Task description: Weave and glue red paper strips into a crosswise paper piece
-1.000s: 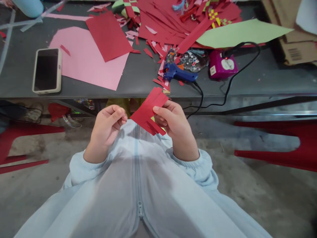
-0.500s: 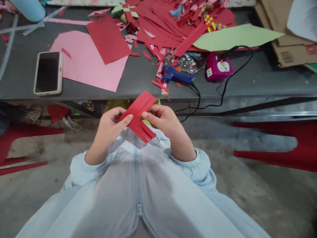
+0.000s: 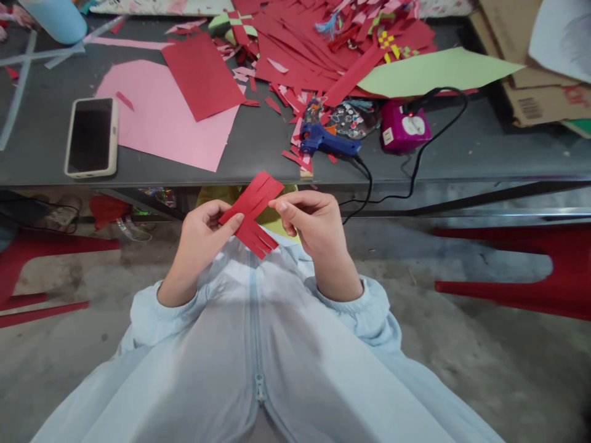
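Two overlapping red paper pieces (image 3: pixel 250 212) with slits cut in them form a V opening to the right, just off the table's near edge. My left hand (image 3: pixel 202 241) pinches them where they overlap, thumb on top. Close to the upper piece's strips is my right hand (image 3: pixel 316 221), its thumb and index finger drawn together. The index fingertip is near or touching the strip's edge; whether anything thin is between those fingers cannot be made out.
On the dark table (image 3: pixel 166 169) lie a phone (image 3: pixel 91 136), pink paper (image 3: pixel 170 132), a red sheet (image 3: pixel 203 77), red scraps (image 3: pixel 295 49), a blue glue gun (image 3: pixel 330 140) with its cable, a purple box (image 3: pixel 405 128) and green paper (image 3: pixel 438 71). Red stools flank me.
My right hand has come off the red paper and turned, its fingers now curled. The paper in my left hand has shifted slightly left.
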Available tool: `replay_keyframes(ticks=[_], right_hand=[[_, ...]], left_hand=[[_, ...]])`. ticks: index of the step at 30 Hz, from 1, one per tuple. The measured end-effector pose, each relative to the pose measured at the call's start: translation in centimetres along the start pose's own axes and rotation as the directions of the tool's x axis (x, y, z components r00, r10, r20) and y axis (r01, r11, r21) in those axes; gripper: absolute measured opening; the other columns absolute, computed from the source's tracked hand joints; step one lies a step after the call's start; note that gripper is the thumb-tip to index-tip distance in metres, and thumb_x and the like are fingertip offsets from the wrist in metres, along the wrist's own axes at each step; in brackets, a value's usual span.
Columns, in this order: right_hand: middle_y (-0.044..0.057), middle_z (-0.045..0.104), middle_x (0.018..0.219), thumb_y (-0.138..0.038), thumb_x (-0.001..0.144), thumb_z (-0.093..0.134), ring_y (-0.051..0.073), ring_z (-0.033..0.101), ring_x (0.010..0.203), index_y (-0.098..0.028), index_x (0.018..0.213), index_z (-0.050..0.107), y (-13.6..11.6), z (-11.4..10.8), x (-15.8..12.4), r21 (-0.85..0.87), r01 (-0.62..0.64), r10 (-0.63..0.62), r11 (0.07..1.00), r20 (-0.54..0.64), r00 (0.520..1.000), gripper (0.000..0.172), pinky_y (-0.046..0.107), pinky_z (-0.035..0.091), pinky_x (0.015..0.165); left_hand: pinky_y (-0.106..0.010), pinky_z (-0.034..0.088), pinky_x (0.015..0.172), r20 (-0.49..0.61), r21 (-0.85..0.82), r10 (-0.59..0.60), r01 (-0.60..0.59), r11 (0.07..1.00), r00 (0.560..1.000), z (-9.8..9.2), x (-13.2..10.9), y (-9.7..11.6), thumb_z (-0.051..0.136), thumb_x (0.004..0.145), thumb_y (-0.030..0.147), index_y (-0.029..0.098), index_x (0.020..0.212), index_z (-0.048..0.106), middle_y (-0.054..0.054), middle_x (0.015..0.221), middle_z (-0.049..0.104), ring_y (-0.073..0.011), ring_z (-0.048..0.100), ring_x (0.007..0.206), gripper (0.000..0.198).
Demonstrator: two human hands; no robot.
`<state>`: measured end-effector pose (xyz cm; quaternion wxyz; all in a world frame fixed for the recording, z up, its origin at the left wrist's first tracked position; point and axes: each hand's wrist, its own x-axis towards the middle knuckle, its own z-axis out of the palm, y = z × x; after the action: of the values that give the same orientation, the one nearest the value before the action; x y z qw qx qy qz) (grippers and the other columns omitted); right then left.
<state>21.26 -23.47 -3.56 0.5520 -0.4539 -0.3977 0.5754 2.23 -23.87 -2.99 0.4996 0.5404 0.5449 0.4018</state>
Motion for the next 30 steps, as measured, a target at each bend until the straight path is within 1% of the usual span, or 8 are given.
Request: replay_keyframes(ticks=[2, 5, 9, 14, 18, 22, 27, 30], right_hand=[[-0.004, 0.060, 0.049, -0.043, 0.066, 0.087, 0.004, 0.041, 0.038, -0.022, 0.069, 0.081, 0.0, 0.2, -0.1, -0.048, 0.013, -0.013, 0.999, -0.018, 1.000, 0.023, 0.021, 0.031, 0.036], [-0.002, 0.067, 0.056, -0.033, 0.072, 0.083, 0.005, 0.047, 0.044, -0.021, 0.072, 0.082, 0.2, 0.6, -0.3, -0.211, 0.035, -0.037, 0.977, -0.008, 0.999, 0.012, 0.021, 0.038, 0.042], [0.001, 0.074, 0.065, -0.030, 0.074, 0.078, 0.008, 0.056, 0.052, -0.020, 0.071, 0.081, 0.6, 0.9, -0.4, -0.339, 0.031, -0.035, 0.940, -0.005, 0.999, 0.011, 0.023, 0.045, 0.049], [0.002, 0.076, 0.069, -0.031, 0.070, 0.079, 0.010, 0.058, 0.055, -0.020, 0.074, 0.082, 0.6, 1.1, -0.3, -0.286, 0.021, -0.024, 0.958, -0.004, 1.000, 0.012, 0.025, 0.048, 0.053], [0.000, 0.071, 0.061, -0.032, 0.065, 0.082, 0.008, 0.052, 0.052, -0.019, 0.068, 0.078, 0.7, 1.4, -0.2, -0.265, 0.035, -0.033, 0.964, 0.015, 0.999, 0.014, 0.024, 0.042, 0.050], [-0.001, 0.066, 0.058, -0.030, 0.070, 0.076, 0.007, 0.049, 0.050, -0.018, 0.064, 0.073, 0.7, 1.7, -0.1, -0.276, 0.070, -0.067, 0.959, 0.020, 0.998, 0.014, 0.024, 0.040, 0.049], [-0.003, 0.062, 0.057, -0.033, 0.075, 0.074, 0.006, 0.046, 0.048, -0.018, 0.067, 0.072, 0.2, 1.0, 0.3, -0.294, 0.104, -0.114, 0.950, -0.017, 0.993, 0.016, 0.023, 0.037, 0.047], [-0.005, 0.056, 0.052, -0.035, 0.075, 0.077, 0.005, 0.042, 0.043, -0.019, 0.070, 0.072, -0.3, -0.3, 0.7, -0.266, 0.126, -0.160, 0.956, -0.110, 0.981, 0.018, 0.022, 0.034, 0.043]], left_hand=[[-0.023, 0.045, 0.059, 0.002, -0.010, 0.001, -0.001, 1.000, 1.000, 0.0, -0.1, 0.0, 0.074, 0.077, 0.031, 0.018, 0.074, 0.066, 0.002, 0.070, 0.065, -0.0110, 0.056, 0.063, 0.015], [-0.023, 0.045, 0.058, 0.004, -0.020, 0.019, -0.019, 1.000, 1.000, 0.1, -0.2, 0.0, 0.073, 0.079, 0.030, 0.018, 0.075, 0.067, 0.002, 0.070, 0.065, -0.0105, 0.056, 0.063, 0.014], [-0.023, 0.048, 0.061, -0.033, -0.009, 0.062, -0.063, 0.998, 0.998, 0.2, -0.3, -0.1, 0.073, 0.080, 0.028, 0.018, 0.078, 0.069, 0.001, 0.074, 0.066, -0.0107, 0.058, 0.066, 0.011], [-0.023, 0.050, 0.064, -0.033, -0.011, 0.082, -0.083, 0.997, 0.996, 0.1, -0.4, 0.0, 0.072, 0.082, 0.027, 0.019, 0.081, 0.070, 0.001, 0.078, 0.070, -0.0111, 0.060, 0.069, 0.008], [-0.023, 0.050, 0.064, -0.001, 0.000, 0.085, -0.085, 0.996, 0.996, 0.2, -0.5, 0.0, 0.072, 0.083, 0.027, 0.019, 0.082, 0.070, 0.001, 0.078, 0.070, -0.0118, 0.061, 0.070, 0.009], [-0.024, 0.049, 0.062, 0.024, 0.015, 0.090, -0.090, 0.996, 0.996, 0.4, -0.4, 0.0, 0.071, 0.084, 0.029, 0.020, 0.080, 0.068, 0.001, 0.077, 0.068, -0.0118, 0.059, 0.068, 0.010], [-0.023, 0.046, 0.060, 0.034, 0.000, 0.063, -0.063, 0.998, 0.997, 0.5, -0.2, 0.1, 0.071, 0.084, 0.031, 0.020, 0.079, 0.066, 0.002, 0.074, 0.065, -0.0107, 0.056, 0.064, 0.013], [-0.023, 0.047, 0.061, 0.003, -0.008, 0.057, -0.057, 0.998, 0.998, 0.3, -0.2, 0.2, 0.071, 0.084, 0.029, 0.020, 0.077, 0.066, 0.002, 0.073, 0.064, -0.0104, 0.056, 0.064, 0.013]])
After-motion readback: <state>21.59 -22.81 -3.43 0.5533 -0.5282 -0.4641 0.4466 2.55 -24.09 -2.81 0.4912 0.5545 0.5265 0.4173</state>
